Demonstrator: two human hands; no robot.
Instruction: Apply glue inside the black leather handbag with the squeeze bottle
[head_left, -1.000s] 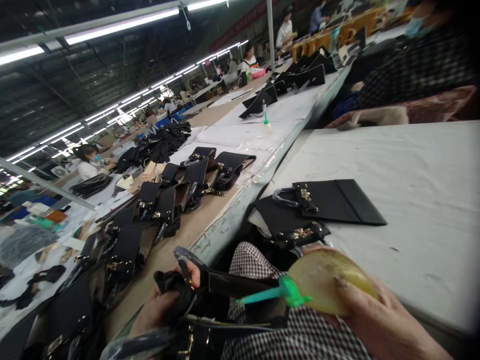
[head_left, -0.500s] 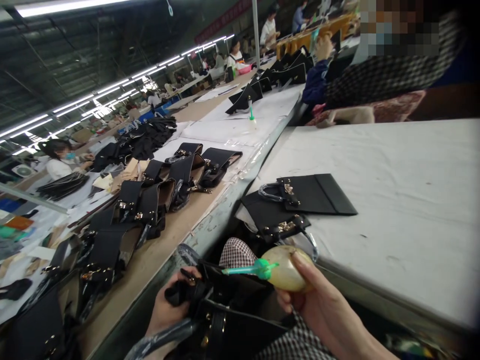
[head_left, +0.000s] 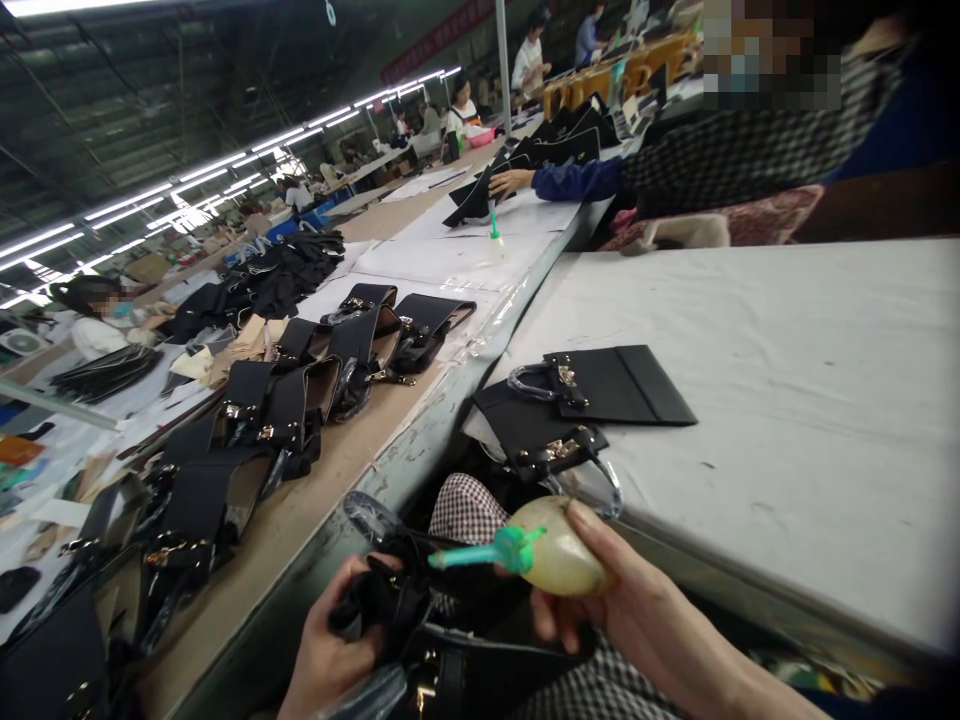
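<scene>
My right hand (head_left: 637,600) grips a rounded, pale yellowish squeeze bottle (head_left: 564,560), thumb on top. Its green nozzle (head_left: 480,552) points left, above the opening of a black handbag (head_left: 517,670) in my lap. Fingers of my left hand (head_left: 337,640) are closed around a bunched black part (head_left: 382,600) at the bag's left side. Gold-coloured metal fittings and plastic-wrapped handles show on this bag. Its lower part runs out of view, and the nozzle tip appears apart from the bag.
Several black handbags (head_left: 217,490) stand along the brown bench on the left. Two flat black bag pieces with handles (head_left: 615,385) lie on the white table (head_left: 787,400). Another green-tipped bottle (head_left: 495,240) stands farther back. A co-worker in checked clothing (head_left: 720,165) sits beyond.
The co-worker's arm has stretched left, and the hand is now at the black pieces on the far table. The view has shifted slightly. Both my hands keep their holds.
</scene>
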